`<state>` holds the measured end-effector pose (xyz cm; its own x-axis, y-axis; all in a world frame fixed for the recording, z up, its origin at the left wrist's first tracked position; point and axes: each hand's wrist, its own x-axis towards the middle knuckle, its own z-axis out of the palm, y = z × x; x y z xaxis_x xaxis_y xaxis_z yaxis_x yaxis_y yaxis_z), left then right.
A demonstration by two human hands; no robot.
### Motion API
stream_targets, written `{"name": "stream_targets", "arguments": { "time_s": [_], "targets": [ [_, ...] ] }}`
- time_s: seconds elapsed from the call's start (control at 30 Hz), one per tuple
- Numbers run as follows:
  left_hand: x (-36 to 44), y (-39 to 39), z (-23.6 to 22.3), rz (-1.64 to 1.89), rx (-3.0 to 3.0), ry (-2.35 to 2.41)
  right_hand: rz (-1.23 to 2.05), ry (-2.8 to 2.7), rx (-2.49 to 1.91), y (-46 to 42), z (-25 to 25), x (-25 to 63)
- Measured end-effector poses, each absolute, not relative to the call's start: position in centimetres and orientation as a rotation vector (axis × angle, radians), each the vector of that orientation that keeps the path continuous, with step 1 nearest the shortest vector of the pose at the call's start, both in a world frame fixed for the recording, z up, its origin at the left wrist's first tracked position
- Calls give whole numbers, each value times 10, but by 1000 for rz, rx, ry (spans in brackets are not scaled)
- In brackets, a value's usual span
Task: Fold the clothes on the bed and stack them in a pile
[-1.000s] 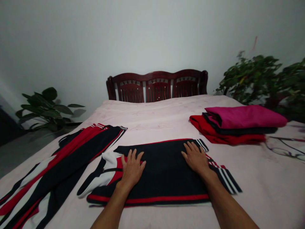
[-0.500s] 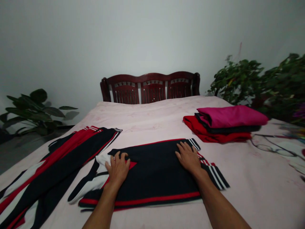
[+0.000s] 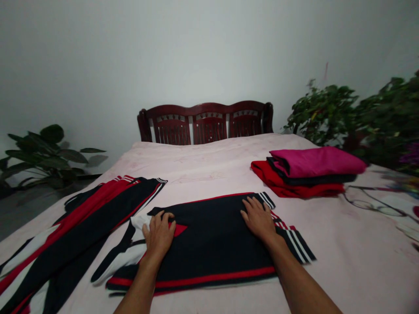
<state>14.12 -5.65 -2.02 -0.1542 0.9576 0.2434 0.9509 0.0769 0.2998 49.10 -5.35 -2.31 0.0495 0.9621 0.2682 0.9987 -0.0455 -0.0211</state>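
My left hand (image 3: 159,235) lies at the left edge of a folded black track jacket (image 3: 216,235) with red trim. Its fingers are curled over the black fabric, beside a small red patch and a white sleeve section (image 3: 139,222). My right hand (image 3: 258,219) presses flat on the black cloth near the far right corner, fingers spread. A white-striped black sleeve (image 3: 296,246) sticks out past that hand. The lower edge of the garment, with its red band, lies nearest me.
A second black, red and white garment (image 3: 81,231) lies to the left on the pale pink bedcover (image 3: 209,161). A folded magenta, black and red stack (image 3: 310,168) sits at right, beside eyeglasses (image 3: 373,203). A wooden headboard (image 3: 204,124) and potted plants (image 3: 343,113) stand behind.
My left hand has moved left from the middle of the black cloth to its edge, and its fingers have curled over the fabric. My right hand stays in place.
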Motion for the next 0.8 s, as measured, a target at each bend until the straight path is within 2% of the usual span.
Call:
{"name": "stream_targets", "arguments": {
  "time_s": [0.8],
  "targets": [
    [135,-53,-26,667,2021,2284,-296,-2024,-2111,-53,-24,491]
  ]
}}
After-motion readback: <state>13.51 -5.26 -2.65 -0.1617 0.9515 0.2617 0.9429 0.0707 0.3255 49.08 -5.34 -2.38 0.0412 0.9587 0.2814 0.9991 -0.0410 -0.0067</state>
